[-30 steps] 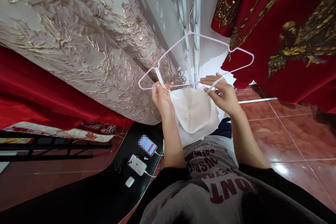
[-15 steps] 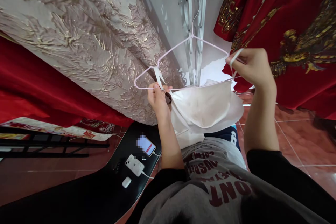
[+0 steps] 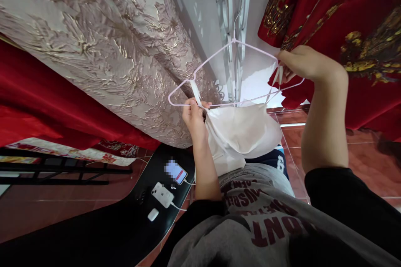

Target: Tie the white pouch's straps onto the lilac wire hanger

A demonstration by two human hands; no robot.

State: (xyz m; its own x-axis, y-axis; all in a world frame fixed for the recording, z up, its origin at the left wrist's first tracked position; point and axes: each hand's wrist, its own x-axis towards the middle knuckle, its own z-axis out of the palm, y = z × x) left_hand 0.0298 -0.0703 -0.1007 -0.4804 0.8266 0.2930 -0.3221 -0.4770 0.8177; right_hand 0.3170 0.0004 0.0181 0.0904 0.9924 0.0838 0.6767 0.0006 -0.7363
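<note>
A pale pink clothes hanger (image 3: 216,55) hangs by its hook from a white metal rack (image 3: 230,12). Below its bottom bar droops a white satin-like garment (image 3: 244,129) with thin straps. One strap (image 3: 196,91) loops over the notch at the hanger's left shoulder. My left hand (image 3: 194,114) is closed around the hanger's lower left bar and the base of that strap. At the right shoulder, my right hand (image 3: 296,64) pinches the other strap (image 3: 275,77) against the hanger's notch; its fingertips are partly hidden.
Embossed pinkish-gold fabric (image 3: 125,50) hangs close on the left, red embroidered cloth (image 3: 313,21) on the right. A black bench (image 3: 125,221) at lower left bears a lit phone (image 3: 177,172), a white phone (image 3: 162,195) and a small white case (image 3: 153,215).
My right hand has brought the right strap onto the hanger's right shoulder and turned more downward. The garment's right side has shifted left. My left hand keeps its hold.
</note>
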